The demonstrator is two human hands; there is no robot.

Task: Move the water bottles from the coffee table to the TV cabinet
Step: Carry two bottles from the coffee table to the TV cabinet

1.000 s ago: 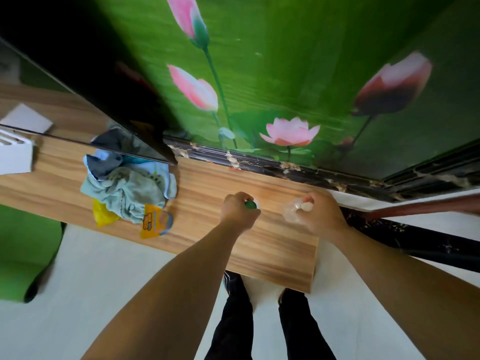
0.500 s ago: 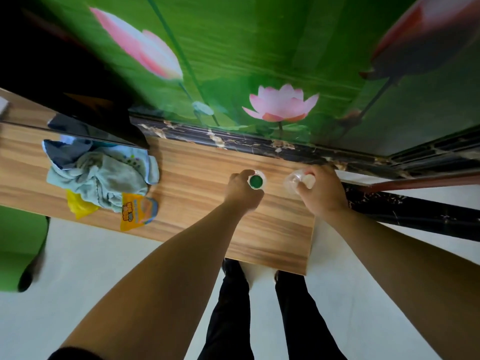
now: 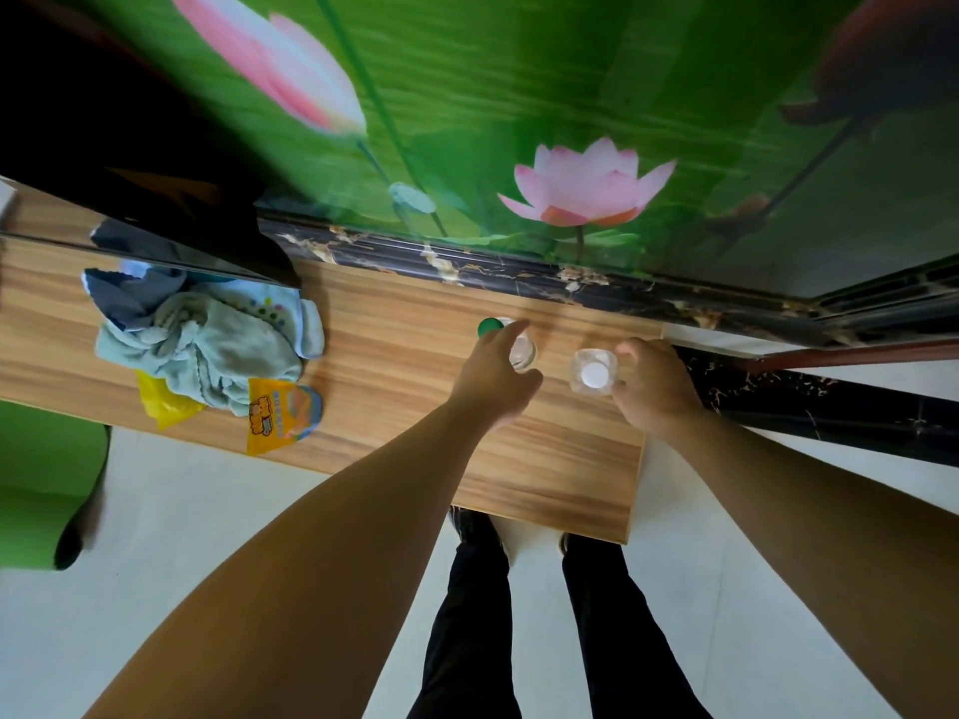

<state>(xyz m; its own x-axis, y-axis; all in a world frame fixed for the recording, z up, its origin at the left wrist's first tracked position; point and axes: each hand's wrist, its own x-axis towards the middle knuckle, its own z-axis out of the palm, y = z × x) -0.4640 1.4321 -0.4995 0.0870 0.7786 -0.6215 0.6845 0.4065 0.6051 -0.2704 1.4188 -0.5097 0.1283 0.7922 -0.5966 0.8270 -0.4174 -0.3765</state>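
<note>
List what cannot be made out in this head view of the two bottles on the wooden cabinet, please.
- Green-capped bottle: in the head view the left hand covers most of its body; whether the fingers touch it cannot be told.
- White-capped bottle: seen from straight above, so its water level and label are hidden.
- Right hand: contact with that bottle is unclear.
- Yellow packet: partly under the cloth pile; print too small.

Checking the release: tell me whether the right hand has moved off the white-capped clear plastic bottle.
Yes. The right hand has opened, shifting toward the wooden cabinet's right end, uncovering the bottle.
</note>
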